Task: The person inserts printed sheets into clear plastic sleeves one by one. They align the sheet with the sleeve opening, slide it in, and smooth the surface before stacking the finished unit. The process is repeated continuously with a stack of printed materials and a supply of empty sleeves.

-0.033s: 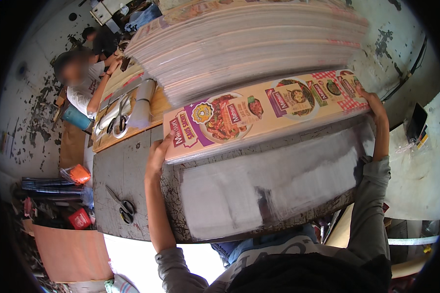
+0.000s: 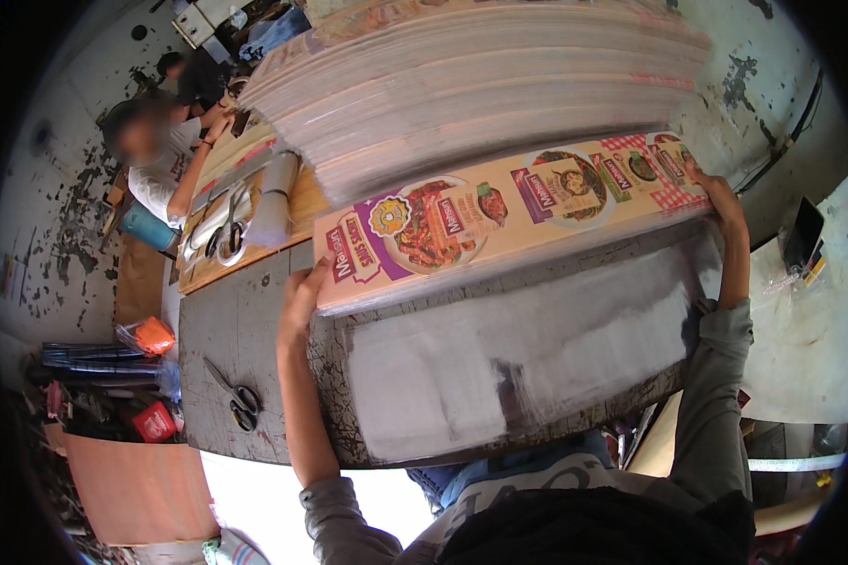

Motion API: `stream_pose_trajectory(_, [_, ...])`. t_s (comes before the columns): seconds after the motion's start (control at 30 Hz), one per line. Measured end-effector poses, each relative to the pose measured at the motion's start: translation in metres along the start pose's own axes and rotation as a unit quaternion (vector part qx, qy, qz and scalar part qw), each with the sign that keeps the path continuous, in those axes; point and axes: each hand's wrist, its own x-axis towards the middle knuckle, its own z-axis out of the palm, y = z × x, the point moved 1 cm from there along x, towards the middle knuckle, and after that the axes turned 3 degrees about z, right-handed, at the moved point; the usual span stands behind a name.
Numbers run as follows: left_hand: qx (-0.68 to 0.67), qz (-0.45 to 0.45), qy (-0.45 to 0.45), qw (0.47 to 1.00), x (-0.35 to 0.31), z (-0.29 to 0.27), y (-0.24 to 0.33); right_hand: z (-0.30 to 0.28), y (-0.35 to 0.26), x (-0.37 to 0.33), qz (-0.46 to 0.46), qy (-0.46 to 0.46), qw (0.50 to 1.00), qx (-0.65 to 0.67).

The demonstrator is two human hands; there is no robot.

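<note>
A long stack of printed sheets [image 2: 528,202], beige with food pictures and a red checked end, lies across the dark table in clear plastic. My left hand [image 2: 303,290] grips its left end, the thumb on the top face and the other fingers mostly hidden at the edge. At the far right end, my right hand [image 2: 714,193] holds the corner, fingertips over the upper edge. Directly in front of the stack, a pale greyish rectangular patch [image 2: 433,377] covers the tabletop between my forearms. Behind rises a tall pile of similar plastic-wrapped stacks [image 2: 481,104].
Black-handled scissors [image 2: 244,407] lie on the table [image 2: 254,325] left of my forearm. Another pair of scissors [image 2: 224,240] and a clear plastic roll [image 2: 278,198] rest on a wooden board. Two people work at the far left. A dark flat device [image 2: 805,231] is at right.
The left end of the stack and my left hand have shifted very slightly left. My right hand stays at the other end.
</note>
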Motion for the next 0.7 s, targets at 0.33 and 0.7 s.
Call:
stream_pose_trajectory(0.33, [0.058, 0.022, -0.051, 0.997, -0.011, -0.001, 0.018, -0.009, 0.008, 0.0, 0.011, 0.02, 1.0, 0.005])
stream_pose_trajectory(0.7, [-0.231, -0.029, -0.135, 0.963, -0.015, -0.027, 0.018, -0.031, 0.022, 0.006, -0.046, -0.002, 0.998, 0.035])
